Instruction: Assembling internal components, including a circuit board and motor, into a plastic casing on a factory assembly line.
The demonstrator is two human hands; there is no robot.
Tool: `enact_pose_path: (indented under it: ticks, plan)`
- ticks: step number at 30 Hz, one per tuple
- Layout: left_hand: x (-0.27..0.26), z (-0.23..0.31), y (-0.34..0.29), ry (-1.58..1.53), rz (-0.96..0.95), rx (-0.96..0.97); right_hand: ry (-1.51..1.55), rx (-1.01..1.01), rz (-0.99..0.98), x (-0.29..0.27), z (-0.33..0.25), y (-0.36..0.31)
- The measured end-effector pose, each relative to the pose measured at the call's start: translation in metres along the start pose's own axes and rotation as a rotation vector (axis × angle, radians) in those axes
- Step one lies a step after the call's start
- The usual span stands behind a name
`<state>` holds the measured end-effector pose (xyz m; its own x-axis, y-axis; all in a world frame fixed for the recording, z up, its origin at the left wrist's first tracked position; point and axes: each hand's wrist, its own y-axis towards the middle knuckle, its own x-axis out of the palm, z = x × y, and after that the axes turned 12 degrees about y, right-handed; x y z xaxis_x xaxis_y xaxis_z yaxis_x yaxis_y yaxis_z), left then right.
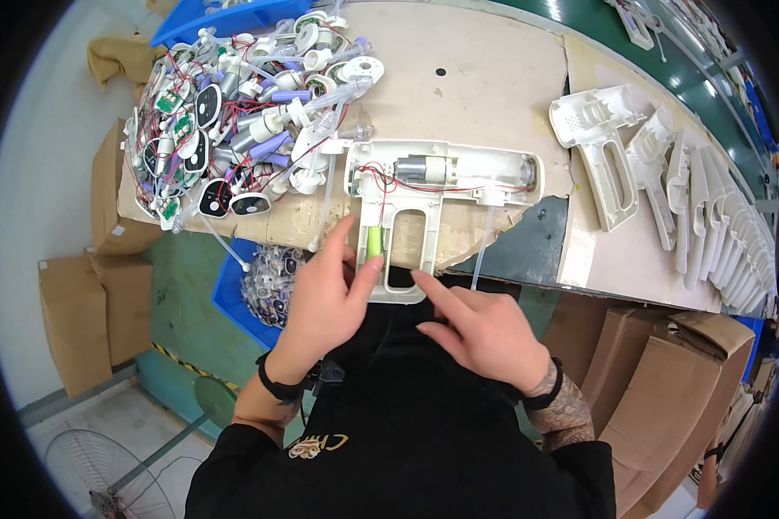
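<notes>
In front of me on the near edge of the workbench lies a white gun-shaped plastic housing half (pixel 429 232), its inside facing up. A silver motor (pixel 424 169) with red wires sits in its barrel. In the left bar of the handle is a green cylindrical battery (pixel 375 241). My left hand (pixel 327 294) grips this bar from the left, its thumb at the lower part of the battery. The index finger of my right hand (pixel 492 336) is stretched to the lower right corner of the handle; its thumb stands apart and nothing is held. A clear tube (pixel 485 246) hangs from the housing.
A tangled heap of motor and wire assemblies (pixel 251 130) covers the bench's left. White housing shells (pixel 597 147) stand in a row at right. Blue bins (pixel 229 290) and cardboard boxes (pixel 666 398) are beside the bench. A fan (pixel 104 476) stands lower left.
</notes>
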<state>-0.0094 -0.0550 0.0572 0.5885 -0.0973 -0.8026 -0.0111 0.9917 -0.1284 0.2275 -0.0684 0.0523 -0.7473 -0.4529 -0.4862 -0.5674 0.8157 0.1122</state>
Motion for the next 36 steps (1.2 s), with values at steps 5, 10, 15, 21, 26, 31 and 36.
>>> enact_pose_path:
  ticks: [5,10,15,21,26,31,36]
  plan:
    - [0.012,0.007,0.006,-0.161,-0.103,0.067,-0.128,0.067,0.045,0.006,0.006,0.001]
    - [0.023,0.015,0.011,-0.294,-0.201,0.078,-0.271,0.128,0.113,-0.005,0.01,-0.003]
    - [0.019,0.012,0.015,-0.519,-0.219,0.164,-0.319,0.095,0.147,-0.033,0.002,0.004]
    - [0.01,-0.014,0.021,-0.597,-0.112,0.183,-0.358,0.051,0.1,-0.082,-0.011,0.037]
    - [0.017,-0.033,0.025,-0.526,-0.114,0.134,-0.485,0.046,0.173,-0.152,0.008,0.118]
    - [0.019,-0.03,0.034,-0.412,-0.105,0.165,-0.38,0.285,0.125,-0.229,0.064,0.225]
    - [0.006,-0.028,0.03,-0.37,-0.086,0.236,-0.589,0.317,0.148,-0.265,0.131,0.295]
